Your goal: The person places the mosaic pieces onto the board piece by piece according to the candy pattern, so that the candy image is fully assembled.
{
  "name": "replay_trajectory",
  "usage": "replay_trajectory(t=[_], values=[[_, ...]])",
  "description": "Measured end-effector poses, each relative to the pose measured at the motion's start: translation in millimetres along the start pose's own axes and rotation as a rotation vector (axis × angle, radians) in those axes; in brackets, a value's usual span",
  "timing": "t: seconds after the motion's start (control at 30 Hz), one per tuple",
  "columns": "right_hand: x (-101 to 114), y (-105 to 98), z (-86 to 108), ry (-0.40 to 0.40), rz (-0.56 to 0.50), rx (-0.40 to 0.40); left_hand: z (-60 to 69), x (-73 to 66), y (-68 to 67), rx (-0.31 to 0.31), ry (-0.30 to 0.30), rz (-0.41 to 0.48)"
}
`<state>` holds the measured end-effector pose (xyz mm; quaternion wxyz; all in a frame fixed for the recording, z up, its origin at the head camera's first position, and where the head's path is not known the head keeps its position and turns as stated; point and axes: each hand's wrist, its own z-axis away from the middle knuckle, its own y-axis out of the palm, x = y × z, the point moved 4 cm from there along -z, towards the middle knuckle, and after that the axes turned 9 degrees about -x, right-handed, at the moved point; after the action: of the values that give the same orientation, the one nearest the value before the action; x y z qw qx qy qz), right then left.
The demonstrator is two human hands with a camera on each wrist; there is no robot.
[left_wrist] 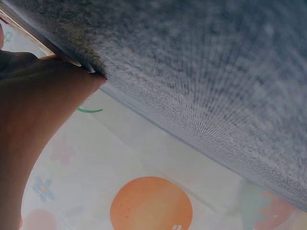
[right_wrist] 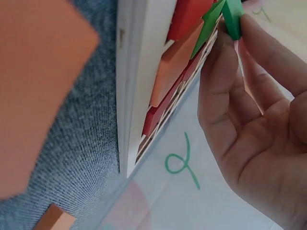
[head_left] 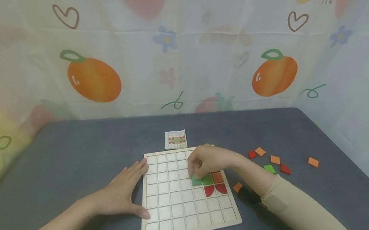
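On surface point(head_left: 74, 147), head: left hand point(head_left: 120, 192) spread at left edge of grid board point(head_left: 177, 210); right hand point(head_left: 209, 159) pinching green tile point(head_left: 196, 181); board cells hold lighter green tile point(head_left: 207, 179), orange tile point(head_left: 217, 178), red tiles point(head_left: 209, 190) | left wrist: fingers mostly hidden | right wrist: green tile at fingertips point(right_wrist: 247, 23)

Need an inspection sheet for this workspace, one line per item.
Surface: dark grey, fabric-textured tabletop.
Job's things: pale wooden grid board; flat green square tile, flat orange square tile and red quarter-round pieces in its cells; small white printed pattern card beyond its far edge.
Clutter: loose flat orange, red and green pieces scattered right of the board.
Hands: left hand rests on the board's left edge; right hand pinches a flat green piece.
Cables: nothing seen.
Surroundings: white fruit-printed cloth backdrop.
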<state>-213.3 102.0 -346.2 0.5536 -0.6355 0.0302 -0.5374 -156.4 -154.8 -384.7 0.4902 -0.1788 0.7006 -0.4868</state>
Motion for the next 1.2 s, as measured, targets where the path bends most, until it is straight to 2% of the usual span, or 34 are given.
replay_trajectory(t=[0.23,0.87,1.07,1.2], values=[[0.2,1.8,-1.7,-0.027,0.007,0.005,-0.1,1.3,0.2,-0.004,0.002,0.004],[-1.9,3.6,-3.6,0.058,0.033,-0.074,0.7,0.0,-0.4,-0.008,0.006,0.008],[0.7,4.5,-2.9,0.035,0.043,-0.079,0.3,0.9,0.4,-0.01,0.011,0.009],[1.4,4.6,-3.0,0.024,0.033,-0.08,-0.3,2.7,2.0,-0.007,-0.011,0.007]])
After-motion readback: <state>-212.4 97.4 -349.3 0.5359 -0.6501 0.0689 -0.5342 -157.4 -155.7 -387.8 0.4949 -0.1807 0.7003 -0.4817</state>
